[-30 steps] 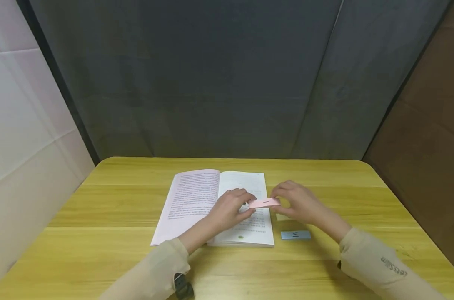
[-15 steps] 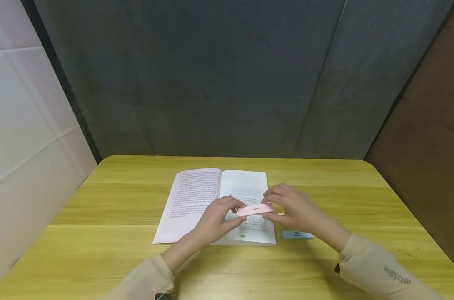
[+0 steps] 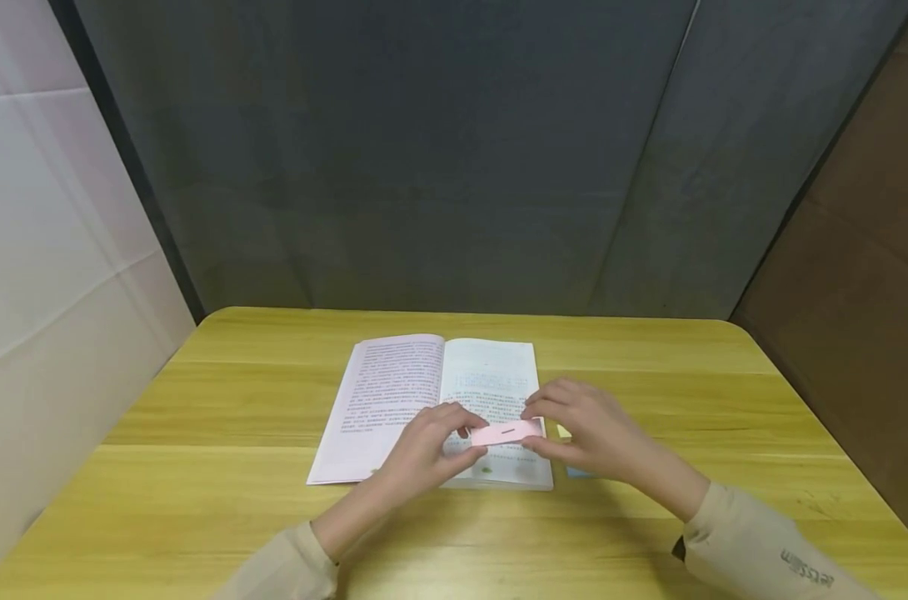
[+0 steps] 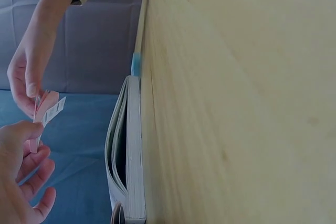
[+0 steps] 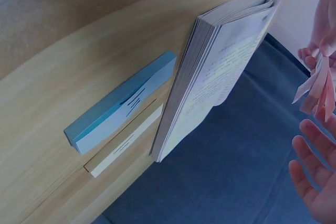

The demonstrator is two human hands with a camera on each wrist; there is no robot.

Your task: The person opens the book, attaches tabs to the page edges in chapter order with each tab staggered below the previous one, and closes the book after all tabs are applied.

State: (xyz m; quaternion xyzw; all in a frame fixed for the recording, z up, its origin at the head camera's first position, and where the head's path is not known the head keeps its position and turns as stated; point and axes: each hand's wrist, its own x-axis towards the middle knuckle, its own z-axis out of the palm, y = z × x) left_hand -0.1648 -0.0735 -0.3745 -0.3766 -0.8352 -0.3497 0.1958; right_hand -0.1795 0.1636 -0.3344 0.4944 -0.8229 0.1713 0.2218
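Note:
A pink paper slip (image 3: 506, 432), marked with one short black stroke, is held above the right page of an open book (image 3: 394, 383). My left hand (image 3: 421, 450) pinches its left end between thumb and fingers. At the other end, the thumb and fingers of my right hand (image 3: 589, 429) grip it. The left wrist view shows the pink slip (image 4: 47, 103) as folded, with a white printed part sticking out, well off the table. Loose pink flaps spread from the slip (image 5: 320, 87) in the right wrist view.
Right of the book lie a blue slip (image 5: 126, 103) with three strokes and a pale yellow slip (image 5: 123, 142) with two strokes. My right hand mostly hides both in the head view. A dark cloth (image 3: 454, 167) hangs behind the wooden table (image 3: 236, 417).
Both hands have moved left and toward me with the pink slip, from the book's right edge to over the lower right page. My right hand now covers most of the blue slip.

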